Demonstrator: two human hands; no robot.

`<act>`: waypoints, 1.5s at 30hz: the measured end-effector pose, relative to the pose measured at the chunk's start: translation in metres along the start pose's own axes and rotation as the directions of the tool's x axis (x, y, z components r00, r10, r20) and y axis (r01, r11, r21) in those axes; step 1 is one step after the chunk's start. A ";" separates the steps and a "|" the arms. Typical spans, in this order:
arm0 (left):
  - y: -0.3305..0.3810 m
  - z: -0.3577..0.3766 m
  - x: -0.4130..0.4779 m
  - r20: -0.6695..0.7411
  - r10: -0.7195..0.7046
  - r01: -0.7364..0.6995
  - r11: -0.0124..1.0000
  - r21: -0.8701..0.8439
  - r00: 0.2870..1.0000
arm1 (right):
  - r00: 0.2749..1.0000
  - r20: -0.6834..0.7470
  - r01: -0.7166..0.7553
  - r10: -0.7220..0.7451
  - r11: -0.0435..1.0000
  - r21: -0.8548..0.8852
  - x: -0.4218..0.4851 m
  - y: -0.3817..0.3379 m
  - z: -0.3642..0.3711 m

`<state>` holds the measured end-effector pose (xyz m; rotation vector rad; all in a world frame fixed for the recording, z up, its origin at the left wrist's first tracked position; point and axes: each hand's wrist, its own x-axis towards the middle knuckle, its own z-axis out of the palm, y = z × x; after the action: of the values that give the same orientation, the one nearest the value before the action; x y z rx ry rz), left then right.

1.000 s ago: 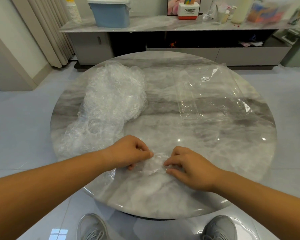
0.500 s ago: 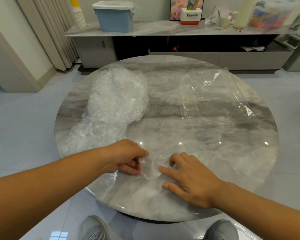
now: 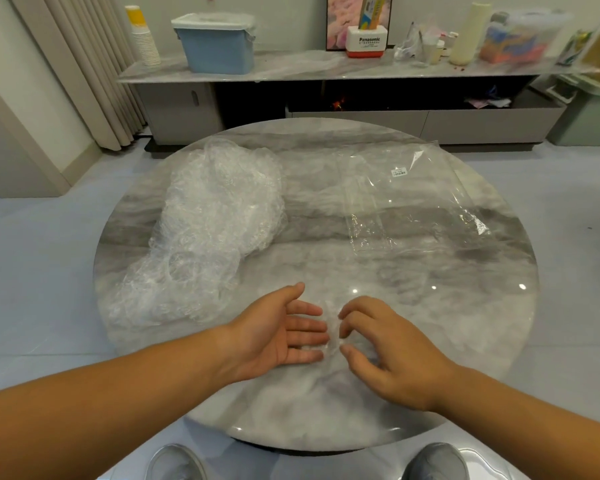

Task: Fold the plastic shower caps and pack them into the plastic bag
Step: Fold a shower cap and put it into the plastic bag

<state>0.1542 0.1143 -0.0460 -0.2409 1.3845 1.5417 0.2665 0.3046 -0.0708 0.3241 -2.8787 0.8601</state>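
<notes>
Looking across the round grey marble tabletop (image 3: 326,414) from the left: a big heap of crinkly clear plastic shower caps (image 3: 208,230) sits along the left edge, trailing down toward the near edge.

Next comes the left hand (image 3: 278,334). It's fully released, palm turned up and inward, fingers straight and pointing right, holding nothing.

Touching its fingertips, or just about, is the one small folded clear shower cap (image 3: 331,336). It lies on the table near the near edge, right between the two hands. As far as I can make out it's a narrow bundle with its long axis running from near to far, but it's see-through and honestly hard to read.

The right hand (image 3: 385,355) comes at it from the right, fingers bent claw-like, with index and thumb either side of the cap's right edge. I can't tell if it's actually pinching it or only touching.

The flat clear plastic bag (image 3: 416,202) with a white sticker (image 3: 399,172) lies toward the far right edge, well apart from the cap. So I'd guess the right hand, being on that side, carries the cap up and right.
</notes>
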 end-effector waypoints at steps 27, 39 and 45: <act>0.006 0.004 0.009 0.066 -0.060 0.060 0.998 -0.008 0.996 | 0.637 0.079 -0.771 0.767 0.630 0.098 0.038 0.015 -0.021; 0.001 0.006 0.009 0.090 -0.030 0.032 0.999 -0.019 0.995 | 0.820 0.066 -0.465 0.569 0.593 0.658 0.038 -0.009 -0.008; 0.003 0.004 0.006 0.120 -0.032 0.036 0.999 -0.033 0.992 | 0.866 0.184 -0.433 0.465 0.515 0.740 0.028 -0.009 0.000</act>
<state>0.1512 0.1208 -0.0472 -0.1897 1.2546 1.5287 0.2413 0.2922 -0.0613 -0.4292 -2.3816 2.1515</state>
